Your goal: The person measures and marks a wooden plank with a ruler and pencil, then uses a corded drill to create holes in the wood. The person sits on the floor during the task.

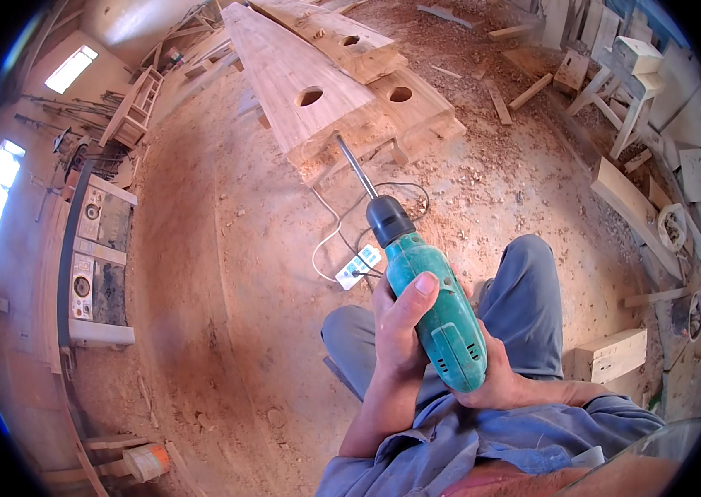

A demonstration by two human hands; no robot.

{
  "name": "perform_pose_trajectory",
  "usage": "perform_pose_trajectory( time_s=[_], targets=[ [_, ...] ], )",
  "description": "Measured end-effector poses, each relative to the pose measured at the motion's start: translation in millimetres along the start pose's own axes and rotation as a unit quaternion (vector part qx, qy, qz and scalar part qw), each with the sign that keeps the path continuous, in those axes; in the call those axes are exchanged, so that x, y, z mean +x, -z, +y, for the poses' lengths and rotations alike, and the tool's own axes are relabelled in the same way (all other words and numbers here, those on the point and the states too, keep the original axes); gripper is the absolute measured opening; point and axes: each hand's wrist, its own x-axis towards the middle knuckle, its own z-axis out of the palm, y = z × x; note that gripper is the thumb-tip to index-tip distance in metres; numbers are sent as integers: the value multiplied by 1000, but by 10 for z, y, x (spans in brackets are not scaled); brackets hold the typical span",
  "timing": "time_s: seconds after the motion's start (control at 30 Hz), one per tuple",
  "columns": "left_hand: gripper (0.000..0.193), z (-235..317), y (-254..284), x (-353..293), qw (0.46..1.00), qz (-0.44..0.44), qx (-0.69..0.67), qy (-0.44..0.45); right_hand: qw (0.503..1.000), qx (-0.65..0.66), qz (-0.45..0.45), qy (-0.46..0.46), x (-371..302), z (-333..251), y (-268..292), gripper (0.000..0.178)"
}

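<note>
A green electric drill [425,273] with a black chuck [388,219] is held in both my hands, pointing away from me. My left hand [400,331] wraps round its left side, thumb lying along the body. On the far right side my right hand [495,374] is closed round the rear of the drill; most of its fingers are hidden beneath. The long metal bit [357,168] reaches the near end of a thick, pale wooden plank [296,70] with a round hole in it. Whether the tip has entered the wood I cannot tell.
More holed planks [421,95] lie beside the first. A white power strip [358,267] with cables rests on the floor near my knees. Shavings litter the ground. To the right stand a wooden stool [628,83] and a wood block [611,356]; a bucket [147,462] sits lower left.
</note>
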Motion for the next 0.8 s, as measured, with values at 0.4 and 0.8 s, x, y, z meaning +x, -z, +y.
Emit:
perform_pose_trajectory(
  time_s=[0.4, 0.8],
  targets=[
    [54, 8, 13, 3, 1000, 5, 8, -4, 1000, 0, 3, -2, 6, 19, 0, 69],
    [51, -19, 25, 32, 1000, 0, 4, -4, 1000, 1, 6, 6, 31, 19, 7, 71]
  ],
)
